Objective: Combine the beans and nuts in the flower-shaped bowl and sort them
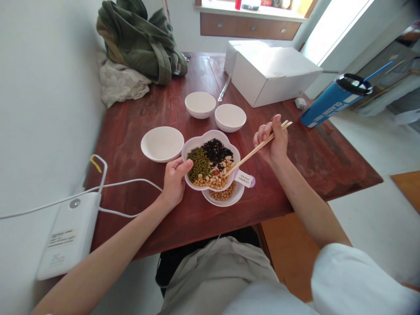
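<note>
My left hand [176, 179] grips the left rim of a flower-shaped bowl [193, 142], thumb over the edge. In that bowl lie green beans [198, 161], black beans [216, 151], and a mix of soybeans and peanuts [213, 180]. A pair of chopsticks [254, 151] is in my closed right hand [273, 139], their tips touching the soybeans near the bowl's right side. Below the flower-shaped bowl, partly covered by it, is a white bowl [239, 196] with soybeans in it. A labelled tab [244, 178] sticks out at the flower-shaped bowl's right.
Three white bowls stand behind: a left bowl [162, 143], a back bowl [200, 104] and a right bowl [230, 117]. Farther off are a white box [272, 72], a green bag [141, 41] and a blue tumbler [334, 101]. A white power bank [70, 236] with a cable lies left.
</note>
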`<action>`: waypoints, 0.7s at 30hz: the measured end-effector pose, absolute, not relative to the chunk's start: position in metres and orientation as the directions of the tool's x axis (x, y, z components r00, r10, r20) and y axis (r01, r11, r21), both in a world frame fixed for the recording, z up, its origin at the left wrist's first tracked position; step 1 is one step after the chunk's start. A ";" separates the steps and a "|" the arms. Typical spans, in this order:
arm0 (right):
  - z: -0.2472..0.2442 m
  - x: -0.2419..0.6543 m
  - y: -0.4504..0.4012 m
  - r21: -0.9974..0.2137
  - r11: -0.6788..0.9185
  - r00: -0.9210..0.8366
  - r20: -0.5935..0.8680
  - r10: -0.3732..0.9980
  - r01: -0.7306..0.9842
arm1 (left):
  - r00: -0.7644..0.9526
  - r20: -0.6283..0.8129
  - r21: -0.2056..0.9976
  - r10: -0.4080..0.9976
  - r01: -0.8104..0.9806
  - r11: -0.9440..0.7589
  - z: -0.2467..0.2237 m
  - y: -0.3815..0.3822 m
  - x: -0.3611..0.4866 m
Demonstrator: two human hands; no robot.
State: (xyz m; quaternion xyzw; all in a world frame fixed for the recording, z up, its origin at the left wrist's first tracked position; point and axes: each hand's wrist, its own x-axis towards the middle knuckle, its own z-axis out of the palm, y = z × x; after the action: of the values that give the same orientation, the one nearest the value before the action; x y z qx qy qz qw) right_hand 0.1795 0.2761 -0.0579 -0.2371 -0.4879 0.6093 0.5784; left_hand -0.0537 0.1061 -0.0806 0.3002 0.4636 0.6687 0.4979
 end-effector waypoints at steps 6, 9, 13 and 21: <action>-0.060 0.182 0.281 -0.853 0.149 -0.201 0.282 0.938 -0.500 | -0.329 -0.059 0.915 0.943 -0.394 -0.080 -0.081 0.106 -0.054; -0.062 0.184 0.285 -0.830 0.152 -0.160 0.278 0.947 -0.536 | -0.329 -0.060 0.918 0.942 -0.390 -0.078 -0.081 0.106 -0.054; -0.063 0.188 0.291 -0.831 0.165 -0.109 0.260 0.959 -0.532 | -0.327 -0.062 0.918 0.943 -0.389 -0.075 -0.082 0.106 -0.055; -0.063 0.191 0.300 -0.805 0.175 -0.039 0.239 0.970 -0.567 | -0.316 -0.074 0.916 0.946 -0.398 -0.061 -0.079 0.105 -0.055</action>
State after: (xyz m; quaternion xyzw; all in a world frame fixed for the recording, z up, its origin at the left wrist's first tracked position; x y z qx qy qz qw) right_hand 0.1910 0.2996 -0.0626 -0.2463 -0.4097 0.5931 0.6479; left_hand -0.0553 0.1052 -0.0795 0.2957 0.4635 0.6658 0.5045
